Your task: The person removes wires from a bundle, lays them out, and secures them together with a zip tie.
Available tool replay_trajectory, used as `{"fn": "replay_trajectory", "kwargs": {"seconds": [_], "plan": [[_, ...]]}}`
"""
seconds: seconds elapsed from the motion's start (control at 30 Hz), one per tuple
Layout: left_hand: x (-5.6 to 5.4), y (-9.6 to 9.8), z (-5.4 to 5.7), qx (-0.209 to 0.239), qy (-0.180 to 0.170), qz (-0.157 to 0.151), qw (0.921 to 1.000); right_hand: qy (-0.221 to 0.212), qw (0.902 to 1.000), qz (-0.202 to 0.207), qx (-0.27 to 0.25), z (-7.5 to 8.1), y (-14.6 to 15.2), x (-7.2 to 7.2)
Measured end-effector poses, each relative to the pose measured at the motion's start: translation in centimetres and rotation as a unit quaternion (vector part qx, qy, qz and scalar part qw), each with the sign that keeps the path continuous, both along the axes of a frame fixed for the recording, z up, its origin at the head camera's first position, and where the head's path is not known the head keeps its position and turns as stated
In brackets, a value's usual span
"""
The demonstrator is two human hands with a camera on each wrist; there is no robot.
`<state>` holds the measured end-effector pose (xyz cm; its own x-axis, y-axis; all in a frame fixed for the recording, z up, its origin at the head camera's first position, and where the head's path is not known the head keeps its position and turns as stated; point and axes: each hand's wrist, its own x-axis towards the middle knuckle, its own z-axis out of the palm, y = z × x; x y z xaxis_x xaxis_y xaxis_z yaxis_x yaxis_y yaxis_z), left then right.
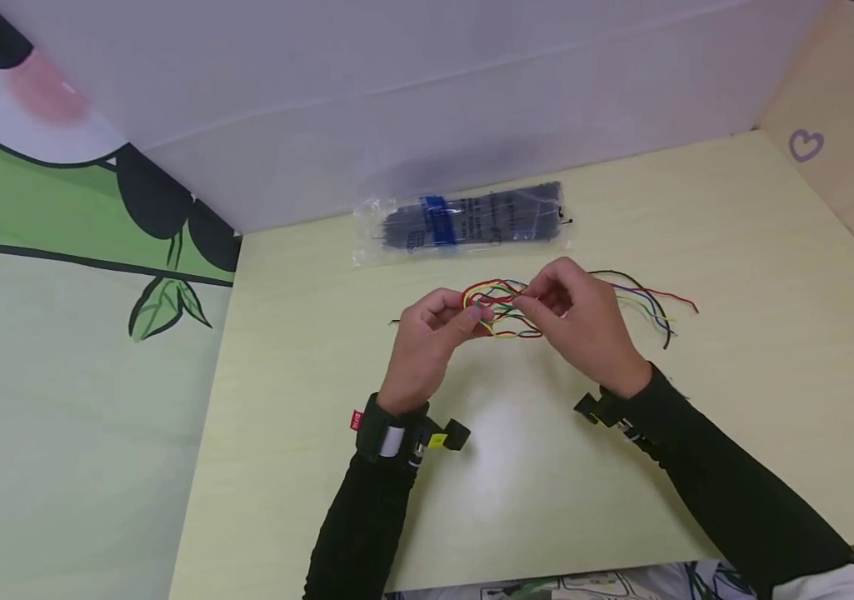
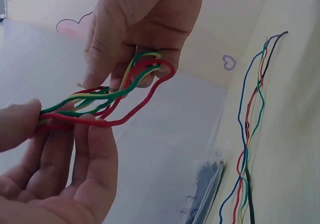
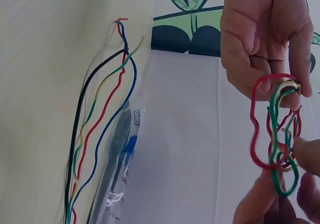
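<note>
A looped bundle of red, green and yellow wires (image 1: 501,335) is held up between both hands. My left hand (image 1: 419,354) pinches one end of it between thumb and fingers; in the left wrist view, red and green strands (image 2: 102,121) come out past the thumb. Opposite, my right hand (image 1: 587,325) grips the other loops with thumb and fingertips. Seen from the right wrist, a wide red loop (image 3: 254,126) hangs beside green ones. Behind the hands, loose black, blue, red and green-yellow wires (image 1: 640,292) lie lengthwise on the table, their middle hidden by the hands.
A clear plastic bag (image 1: 482,221) of dark thin strips, like cable ties, with a blue band lies at the back of the table (image 1: 284,417). A pale wall (image 1: 471,108) rises behind it. Printed cloth shows below the front edge.
</note>
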<state>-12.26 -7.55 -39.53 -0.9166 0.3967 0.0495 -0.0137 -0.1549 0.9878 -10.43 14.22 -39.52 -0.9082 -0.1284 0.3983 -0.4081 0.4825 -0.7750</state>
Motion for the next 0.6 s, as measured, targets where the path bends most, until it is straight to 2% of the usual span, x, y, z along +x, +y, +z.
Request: {"fn": "replay_trajectory", "kwargs": {"seconds": [0.07,0.17,0.3,0.37,0.47,0.53,0.6], "plan": [[0.2,0.3,0.1,0.024,-0.013,0.025,0.9993,0.066,0.9971,-0.002,0.037,-0.1,-0.3,0.3],[0.3,0.7,0.5,0.061,-0.029,0.040,0.9969,0.158,0.9815,0.008,0.107,-0.3,-0.8,0.5],[0.3,1.1,0.7,0.062,-0.022,0.034,0.9972,0.221,0.9624,0.017,0.157,-0.4,-1.1,0.3],[0.2,1.1,0.6,0.045,-0.017,0.030,0.9984,0.224,0.9612,0.027,0.159,-0.4,-1.0,0.2],[-0.1,0.8,0.4,0.005,-0.006,0.034,0.9994,0.209,0.9651,0.027,0.155,-0.3,-0.7,0.1],[-0.2,0.6,0.3,-0.018,0.000,0.038,0.9991,0.185,0.9719,0.007,0.145,-0.1,-0.3,0.2],[-0.3,0.3,0.4,-0.028,0.003,0.043,0.9987,0.161,0.9807,-0.029,0.107,0.1,0.2,0.3]]}}
